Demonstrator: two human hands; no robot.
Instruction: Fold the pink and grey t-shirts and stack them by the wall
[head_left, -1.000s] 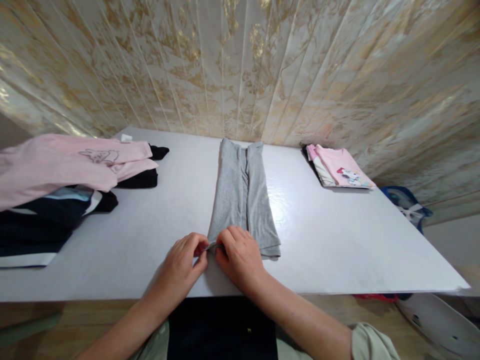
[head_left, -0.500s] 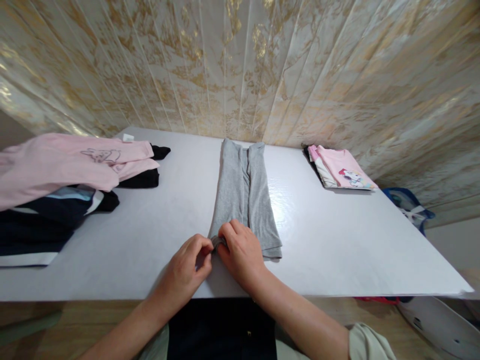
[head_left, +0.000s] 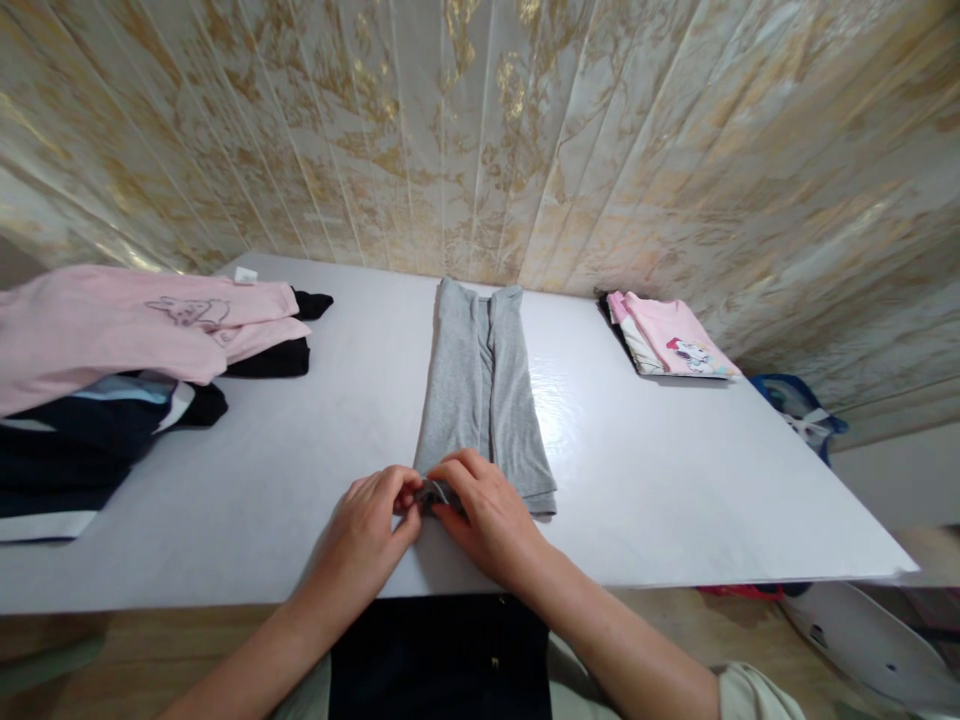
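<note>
A grey garment (head_left: 457,385), folded lengthwise into a long strip, lies flat in front of me with its wider end towards me. At its near left corner my left hand (head_left: 371,520) pinches the hem between thumb and fingers. Close beside it, my right hand (head_left: 484,510) grips the same bunched edge, its thumb underneath and its fingers on top. A small rolled bit of grey cloth shows between the two hands. The near right corner of the garment lies loose on the table. Which kind of garment it is I cannot tell.
The white table (head_left: 637,480) meets a gold-patterned wall (head_left: 480,140) at the back. On the left lie a pink top (head_left: 150,320) and dark navy clothes (head_left: 67,460). A folded stack with a pink shirt (head_left: 679,335) sits at the back right, near a blue basket (head_left: 799,405).
Both hands stay at the near left corner; the right fingers have shifted slightly and the bunched edge shows a little more. The whole view has moved slightly.
</note>
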